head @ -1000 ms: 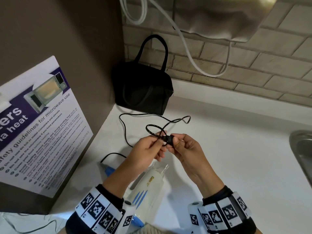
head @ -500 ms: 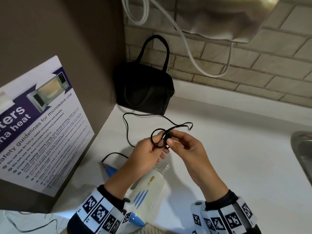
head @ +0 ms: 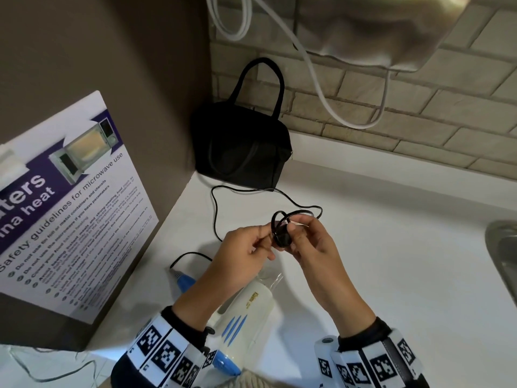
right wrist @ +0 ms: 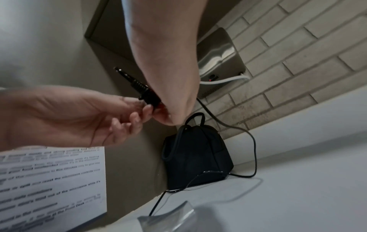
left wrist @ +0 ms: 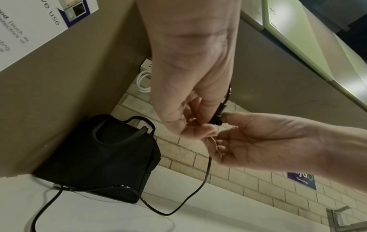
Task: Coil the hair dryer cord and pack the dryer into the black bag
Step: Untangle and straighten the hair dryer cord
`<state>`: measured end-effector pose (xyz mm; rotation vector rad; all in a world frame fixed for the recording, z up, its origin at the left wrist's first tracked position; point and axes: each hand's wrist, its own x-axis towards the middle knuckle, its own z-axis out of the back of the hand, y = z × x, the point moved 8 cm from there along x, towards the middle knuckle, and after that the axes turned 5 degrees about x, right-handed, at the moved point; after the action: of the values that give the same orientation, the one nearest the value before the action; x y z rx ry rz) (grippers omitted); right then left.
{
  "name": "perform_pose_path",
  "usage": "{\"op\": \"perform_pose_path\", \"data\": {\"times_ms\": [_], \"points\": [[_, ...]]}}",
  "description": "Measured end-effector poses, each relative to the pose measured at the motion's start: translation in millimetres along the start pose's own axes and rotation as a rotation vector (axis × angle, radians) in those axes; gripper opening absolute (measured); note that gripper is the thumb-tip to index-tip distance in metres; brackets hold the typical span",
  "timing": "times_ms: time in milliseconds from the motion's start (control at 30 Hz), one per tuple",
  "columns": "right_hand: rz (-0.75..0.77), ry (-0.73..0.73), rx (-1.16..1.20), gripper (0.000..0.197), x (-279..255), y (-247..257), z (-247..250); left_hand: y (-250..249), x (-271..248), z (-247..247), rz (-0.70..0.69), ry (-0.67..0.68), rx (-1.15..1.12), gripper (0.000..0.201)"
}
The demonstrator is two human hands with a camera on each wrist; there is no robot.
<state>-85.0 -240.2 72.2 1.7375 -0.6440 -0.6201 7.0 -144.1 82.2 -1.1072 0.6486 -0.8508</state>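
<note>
The black bag [head: 240,147] stands upright in the back corner of the white counter [head: 391,247], also seen in the wrist views [left wrist: 99,157] [right wrist: 196,152]. The white and blue hair dryer [head: 246,312] lies under my left forearm. Its black cord [head: 214,214] trails over the counter past the bag. Above the dryer, my left hand [head: 267,240] pinches two small loops of cord beside the plug [head: 282,240]. My right hand [head: 295,231] pinches the same coil from the other side. The plug [right wrist: 147,94] sits between both hands' fingertips.
A microwave safety poster [head: 70,205] leans on the brown wall at the left. A steel sink [head: 503,261] is at the right edge. A wall-mounted steel unit [head: 377,29] with a white cable [head: 321,93] hangs above on the brick wall.
The coil at the plug has gone from one loop to two. Slack on the counter has been drawn toward my hands, which stay together above the dryer.
</note>
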Motion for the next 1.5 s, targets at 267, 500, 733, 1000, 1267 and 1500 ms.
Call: {"op": "perform_pose_path", "data": {"times_ms": [267, 500, 733, 1000, 1267, 1500], "points": [[0.080, 0.000, -0.095, 0.016, -0.8, 10.9, -1.7, 1.9, 1.4, -8.0, 0.027, -0.009, -0.211, 0.018], [0.113, -0.060, -0.097, 0.017, -3.5, 6.1, 2.3, -2.5, -2.7, 0.6, -0.043, -0.110, -0.113, 0.003], [0.078, -0.050, -0.120, 0.016, -3.6, 6.9, -0.4, 6.5, 4.4, 12.8, -0.005, -0.156, -0.183, 0.008], [0.228, 0.110, -0.358, 0.046, -17.8, 24.4, -14.7, 20.1, 4.8, 15.1, 0.120, -0.199, -0.416, 0.003], [0.490, 0.069, -0.759, 0.017, -26.1, 33.5, -28.2, 9.6, 0.9, 10.0, 0.100, -0.109, -0.318, 0.021], [0.326, 0.007, -0.493, 0.029, -27.0, 55.8, -4.1, 16.5, 2.9, 38.5, 0.155, -0.238, -0.428, 0.009]]}}
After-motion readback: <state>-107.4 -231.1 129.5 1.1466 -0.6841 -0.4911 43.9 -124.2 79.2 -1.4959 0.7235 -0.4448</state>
